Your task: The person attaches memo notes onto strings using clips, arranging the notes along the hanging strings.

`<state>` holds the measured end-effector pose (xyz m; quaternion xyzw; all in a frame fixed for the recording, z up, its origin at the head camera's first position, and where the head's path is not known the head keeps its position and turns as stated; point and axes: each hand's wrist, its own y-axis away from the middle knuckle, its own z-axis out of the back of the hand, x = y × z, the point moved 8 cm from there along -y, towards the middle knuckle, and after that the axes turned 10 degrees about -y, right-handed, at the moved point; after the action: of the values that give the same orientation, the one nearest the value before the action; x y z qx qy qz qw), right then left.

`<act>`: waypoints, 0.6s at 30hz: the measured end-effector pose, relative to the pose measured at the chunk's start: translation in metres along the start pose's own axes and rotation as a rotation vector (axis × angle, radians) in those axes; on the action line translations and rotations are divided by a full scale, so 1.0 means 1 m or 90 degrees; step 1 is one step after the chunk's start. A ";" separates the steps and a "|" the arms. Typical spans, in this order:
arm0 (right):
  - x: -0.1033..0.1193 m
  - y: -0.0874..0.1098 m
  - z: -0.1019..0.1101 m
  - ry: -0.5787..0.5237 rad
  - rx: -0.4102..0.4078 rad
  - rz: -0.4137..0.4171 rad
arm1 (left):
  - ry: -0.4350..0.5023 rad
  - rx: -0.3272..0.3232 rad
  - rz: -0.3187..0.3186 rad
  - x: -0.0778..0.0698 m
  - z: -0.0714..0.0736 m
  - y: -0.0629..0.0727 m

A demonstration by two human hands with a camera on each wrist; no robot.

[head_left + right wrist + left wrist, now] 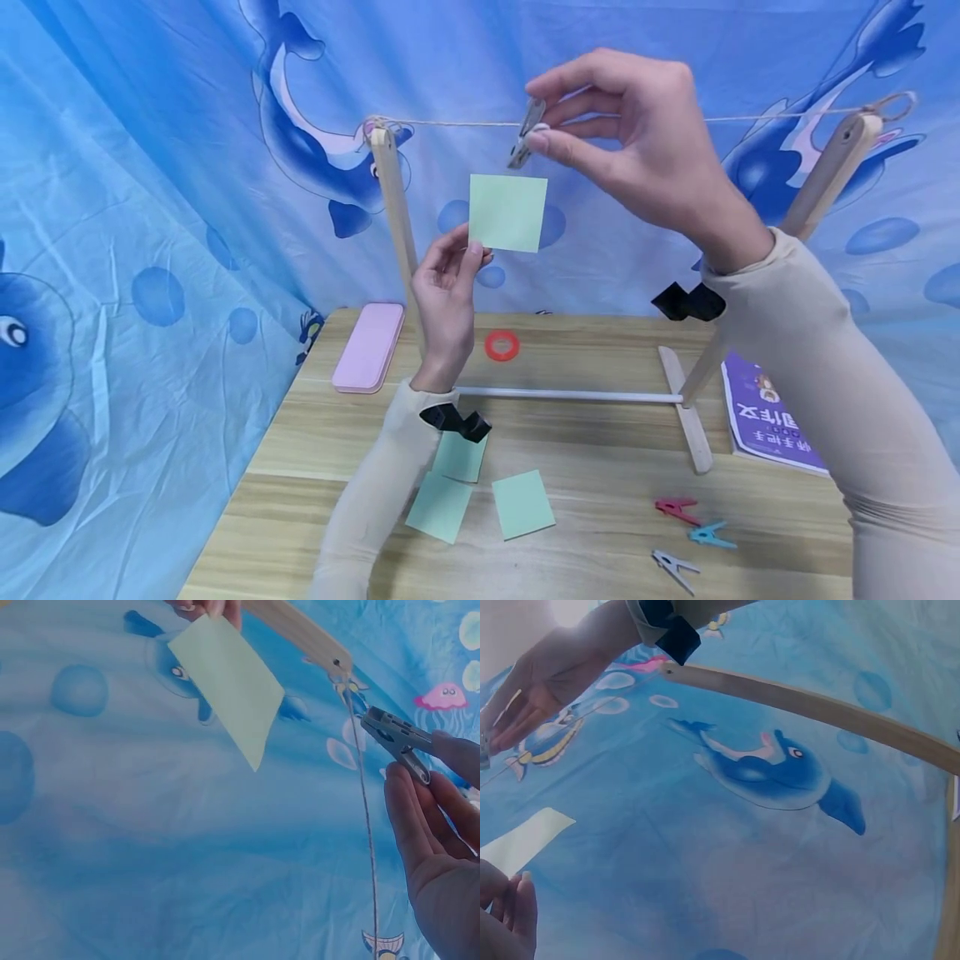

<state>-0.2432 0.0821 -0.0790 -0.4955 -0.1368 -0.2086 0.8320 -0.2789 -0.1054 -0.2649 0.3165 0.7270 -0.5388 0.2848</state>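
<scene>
My left hand (pixel 448 292) pinches a pale green square sheet of paper (pixel 507 212) near its lower left corner, holding it upright below the string (pixel 442 123). Above the sheet, my right hand (pixel 637 133) pinches a grey clothespin (pixel 527 133) between thumb and fingers, close to the string. In the right wrist view the clothespin (pixel 397 739) is beside the string (pixel 363 802), apart from the paper (pixel 229 686). The left wrist view shows the sheet (pixel 529 840) at the left edge, partly cut off.
The string spans two wooden posts (pixel 393 196). A white rod (pixel 570 395) joins them low down. On the table lie several green sheets (pixel 523 505), a red ring (pixel 502 345), a pink case (pixel 369 347), a purple book (pixel 772 417) and red, blue and grey clothespins (pixel 711 535).
</scene>
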 end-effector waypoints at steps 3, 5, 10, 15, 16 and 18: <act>0.000 -0.008 0.003 -0.003 -0.016 -0.011 | -0.004 0.001 -0.014 -0.005 -0.001 -0.006; 0.001 -0.014 0.003 -0.006 -0.021 -0.010 | -0.008 0.000 -0.022 -0.008 -0.001 -0.009; 0.002 -0.026 0.003 -0.006 -0.025 -0.015 | 0.004 -0.002 -0.018 -0.011 -0.002 -0.017; -0.002 -0.038 0.002 0.039 -0.024 -0.061 | 0.027 -0.015 -0.026 -0.016 -0.001 -0.023; -0.003 -0.040 0.002 0.046 -0.023 -0.068 | 0.032 -0.017 -0.027 -0.018 -0.001 -0.024; -0.005 -0.044 0.001 0.049 -0.023 -0.084 | 0.040 -0.022 -0.027 -0.019 -0.002 -0.025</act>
<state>-0.2687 0.0654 -0.0466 -0.4920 -0.1330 -0.2843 0.8121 -0.2864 -0.1123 -0.2350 0.3131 0.7512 -0.5219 0.2555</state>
